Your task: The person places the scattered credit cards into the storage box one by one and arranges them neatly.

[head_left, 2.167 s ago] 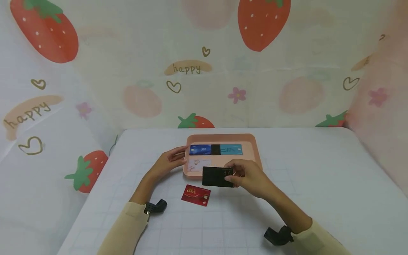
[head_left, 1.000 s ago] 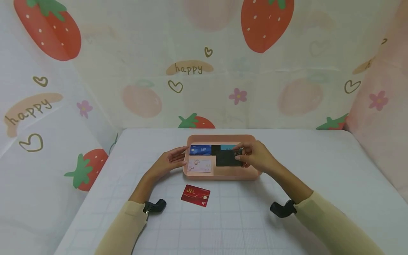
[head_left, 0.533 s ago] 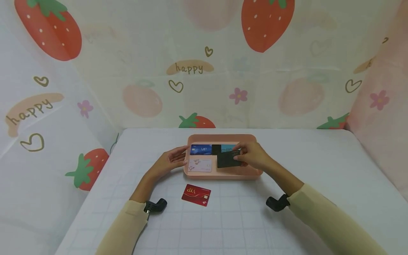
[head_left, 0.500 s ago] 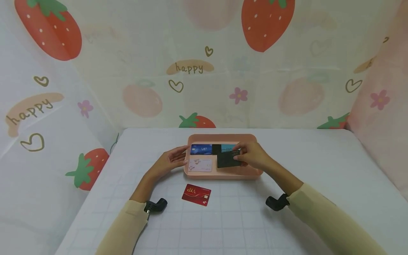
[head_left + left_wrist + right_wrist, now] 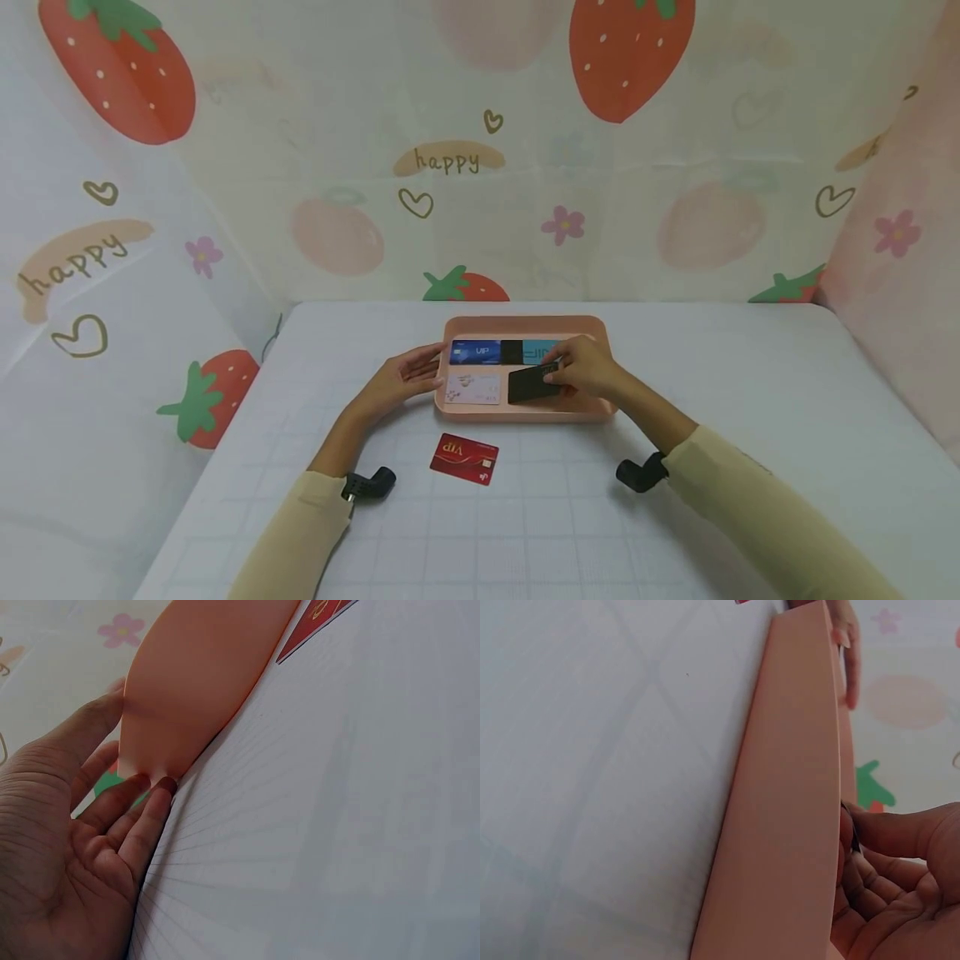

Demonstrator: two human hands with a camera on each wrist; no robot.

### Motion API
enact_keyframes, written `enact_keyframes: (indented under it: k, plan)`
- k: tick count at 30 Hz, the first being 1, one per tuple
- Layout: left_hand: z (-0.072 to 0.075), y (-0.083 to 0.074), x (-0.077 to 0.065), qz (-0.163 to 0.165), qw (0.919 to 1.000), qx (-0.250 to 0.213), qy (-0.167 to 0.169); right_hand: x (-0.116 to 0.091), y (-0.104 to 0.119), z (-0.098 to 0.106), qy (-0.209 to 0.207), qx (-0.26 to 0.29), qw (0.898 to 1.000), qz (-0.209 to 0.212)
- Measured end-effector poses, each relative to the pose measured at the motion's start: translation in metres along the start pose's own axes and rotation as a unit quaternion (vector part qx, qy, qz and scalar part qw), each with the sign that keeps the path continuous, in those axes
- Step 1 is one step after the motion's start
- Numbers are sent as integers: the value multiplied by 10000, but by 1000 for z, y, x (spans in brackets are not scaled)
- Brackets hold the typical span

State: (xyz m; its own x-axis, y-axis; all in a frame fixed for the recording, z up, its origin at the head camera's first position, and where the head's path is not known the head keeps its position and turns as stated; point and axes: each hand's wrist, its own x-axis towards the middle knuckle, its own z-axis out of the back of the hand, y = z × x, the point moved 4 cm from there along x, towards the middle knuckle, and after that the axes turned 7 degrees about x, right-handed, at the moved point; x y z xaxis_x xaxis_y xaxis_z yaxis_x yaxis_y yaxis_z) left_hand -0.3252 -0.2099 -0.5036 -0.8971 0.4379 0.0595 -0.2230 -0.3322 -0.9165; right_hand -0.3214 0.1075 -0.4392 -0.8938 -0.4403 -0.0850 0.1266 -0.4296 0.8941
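Note:
My right hand (image 5: 588, 367) pinches a black VIP card (image 5: 531, 385) by its right end, thumb in front. The card is tilted, low inside the front right part of a pink tray (image 5: 525, 417). Along the tray's back lie a dark blue VIP card (image 5: 475, 352) and a light blue card (image 5: 536, 352), partly covered by my fingers, with a black area (image 5: 512, 352) between them. A white floral card (image 5: 472, 389) lies front left in the tray. My left hand (image 5: 401, 379) rests its extended fingers against the tray's left end; the left wrist view shows fingertips (image 5: 163, 782) touching its outer wall.
A red VIP card (image 5: 465, 459) lies on the white table (image 5: 510, 542) just in front of the tray. Black wrist cameras (image 5: 371, 483) sit on both forearms. A strawberry-printed cloth (image 5: 630, 167) hangs behind and at both sides of the table.
The right hand has carried the black card from in front of the tray back over it, then lowered it into the front right part. The left hand has stayed at the tray's left end.

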Motion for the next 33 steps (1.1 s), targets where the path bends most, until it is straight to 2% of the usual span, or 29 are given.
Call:
enact_keyframes:
  k: [6, 23, 25, 31, 33]
  plan:
    - [1, -2, 0, -36, 10000, 31, 26, 5, -5, -4, 30, 9, 10000, -68]
    - [0, 0, 1, 126, 9999, 88, -9, 7, -10, -10, 61, -141, 9997, -203]
    - [-1, -3, 0, 164, 9998, 106, -5, 7, -11, -10, 61, -174, 9997, -154]
    - [-2, -26, -7, 142, 9999, 24, 48, 11, -15, -8, 10, -259, 9997, -50]
    - [-2, -28, -8, 105, 9999, 4, 55, 11, -16, -8, 12, -268, 9996, -68]
